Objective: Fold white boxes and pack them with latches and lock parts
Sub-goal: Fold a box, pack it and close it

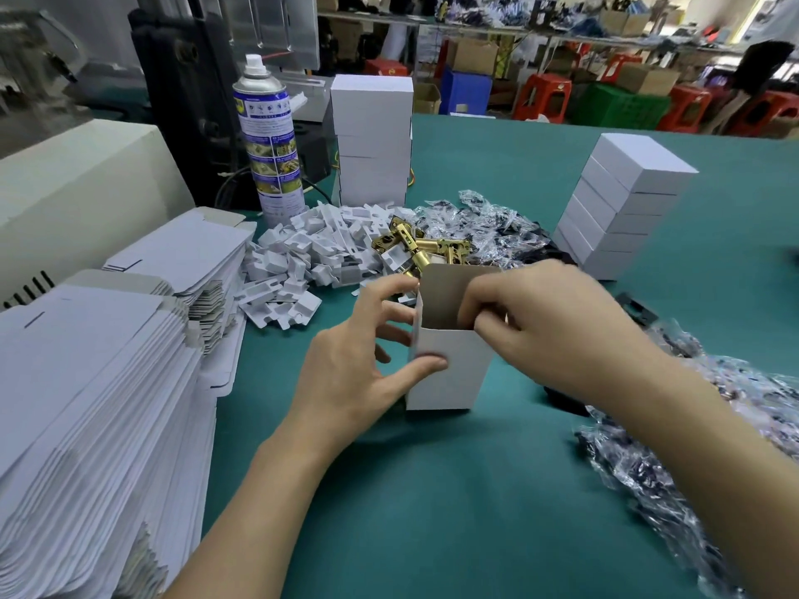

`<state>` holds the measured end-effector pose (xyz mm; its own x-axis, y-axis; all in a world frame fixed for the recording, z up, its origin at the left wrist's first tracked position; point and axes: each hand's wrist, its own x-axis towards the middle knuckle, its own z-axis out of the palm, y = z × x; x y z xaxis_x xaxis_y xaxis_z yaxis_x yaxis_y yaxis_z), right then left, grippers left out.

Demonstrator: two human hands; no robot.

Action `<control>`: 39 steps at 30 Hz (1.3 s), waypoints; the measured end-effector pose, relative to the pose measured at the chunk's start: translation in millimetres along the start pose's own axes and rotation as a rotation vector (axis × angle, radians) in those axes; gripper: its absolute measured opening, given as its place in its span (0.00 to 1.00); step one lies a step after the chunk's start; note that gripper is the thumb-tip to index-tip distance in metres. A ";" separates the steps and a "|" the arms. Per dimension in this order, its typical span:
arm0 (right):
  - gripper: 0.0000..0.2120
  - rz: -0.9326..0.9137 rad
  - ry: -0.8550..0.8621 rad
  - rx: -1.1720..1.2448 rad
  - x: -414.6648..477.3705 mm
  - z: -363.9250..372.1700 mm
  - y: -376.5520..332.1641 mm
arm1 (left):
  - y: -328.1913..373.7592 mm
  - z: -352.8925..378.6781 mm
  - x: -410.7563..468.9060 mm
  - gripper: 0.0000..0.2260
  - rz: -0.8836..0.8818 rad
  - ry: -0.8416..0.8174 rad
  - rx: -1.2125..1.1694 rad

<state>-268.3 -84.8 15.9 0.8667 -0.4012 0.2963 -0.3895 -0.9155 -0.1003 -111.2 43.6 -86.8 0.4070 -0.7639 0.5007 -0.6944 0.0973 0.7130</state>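
Between the fingers [389, 291] stood an upright, open-topped white cardboard box [449, 378], left hand [346, 373] clasping its side, right hand [553, 322] pinching its rim.

Bright, even light is casting faint shadows on the green table [432, 512], wide-angle distortion is bending and softening the edges.

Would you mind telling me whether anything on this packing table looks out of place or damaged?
Nothing looks damaged. The stack of closed boxes on the right seems to lean, though the wide lens may cause that. The spray can stands upright, and the left hand and right hand grip the open box.
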 end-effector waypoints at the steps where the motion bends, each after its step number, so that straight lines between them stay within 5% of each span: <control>1: 0.09 -0.002 0.200 0.056 -4.2 2.8 2.2 | -0.2 0.6 -0.1 0.33 0.008 0.005 -0.001; 3: 0.08 0.053 0.541 0.227 -10.9 11.1 8.1 | -2.4 1.5 -0.5 0.32 0.012 0.015 -0.011; 5: 0.06 0.173 0.635 0.486 -11.9 23.6 13.7 | -5.1 2.1 -1.1 0.30 0.013 0.030 -0.022; 8: 0.04 0.286 0.607 0.779 -11.5 49.7 10.9 | -7.1 3.8 -1.9 0.29 0.013 0.060 -0.026; 12: 0.02 0.291 0.632 0.885 -19.5 82.2 1.1 | -7.1 6.2 -2.1 0.27 0.029 0.094 -0.038; 15: 0.09 0.293 0.663 1.017 -22.6 87.7 0.4 | -8.4 5.8 -2.0 0.25 0.062 0.098 -0.018; 20: 0.05 0.193 0.571 0.988 -29.0 86.1 6.1 | -8.2 6.2 -1.4 0.20 0.107 0.095 0.009; 25: 0.14 0.184 0.480 1.037 -30.3 89.0 7.3 | 1.2 6.1 -1.6 0.05 0.143 0.108 -0.045; 37: 0.05 0.098 0.439 1.213 -32.7 86.9 5.2 | 20.6 8.6 -1.8 0.04 0.189 0.186 -0.066; 39: 0.10 0.108 0.462 1.290 -33.4 87.0 1.8 | 22.7 10.4 -2.9 0.09 0.180 0.212 -0.100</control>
<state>-270.9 -75.6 -76.8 0.5709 -0.6577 0.4916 0.3355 -0.3596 -0.8707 -134.3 41.3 -77.2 0.4046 -0.5793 0.7076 -0.7092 0.2897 0.6427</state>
